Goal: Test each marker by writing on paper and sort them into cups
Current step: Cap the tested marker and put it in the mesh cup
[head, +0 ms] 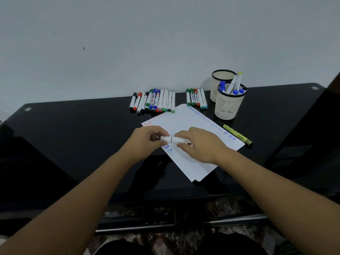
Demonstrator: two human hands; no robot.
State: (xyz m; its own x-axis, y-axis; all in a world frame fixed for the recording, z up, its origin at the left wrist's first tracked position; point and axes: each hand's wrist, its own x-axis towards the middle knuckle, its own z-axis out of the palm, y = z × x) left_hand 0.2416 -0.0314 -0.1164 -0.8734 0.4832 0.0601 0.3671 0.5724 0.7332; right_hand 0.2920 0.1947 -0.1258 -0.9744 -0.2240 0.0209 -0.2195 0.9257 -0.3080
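Head view looks down on a glossy black desk [73, 137] where both hands meet over a stack of white paper sheets [185, 126] scribbled with blue and red test marks. The left hand [145, 140] and the right hand [198, 144] each pinch 1 end of a short white marker [172, 139] held level just above the paper; a dark seam shows at its middle, probably where cap meets barrel. Each hand's grip is curled around the marker, not spread.

Whether the cap is coming off or going on cannot be told. Either way, the step goes best with a straight pull or push along the marker's axis, barrel held firm, and the tip kept clear of fingers and desk.

Behind the paper lie 2 rows of white-barrelled markers: a large row [152, 101] with black, red, green and blue caps, and a smaller row [196, 98] nearer the cups. At the right stand 2 cream mesh cups with black rims: the near cup [228, 107] holds several blue-capped markers, the far cup [216, 85] looks empty from here. A yellow highlighter [237, 134] lies beside the paper's right edge.
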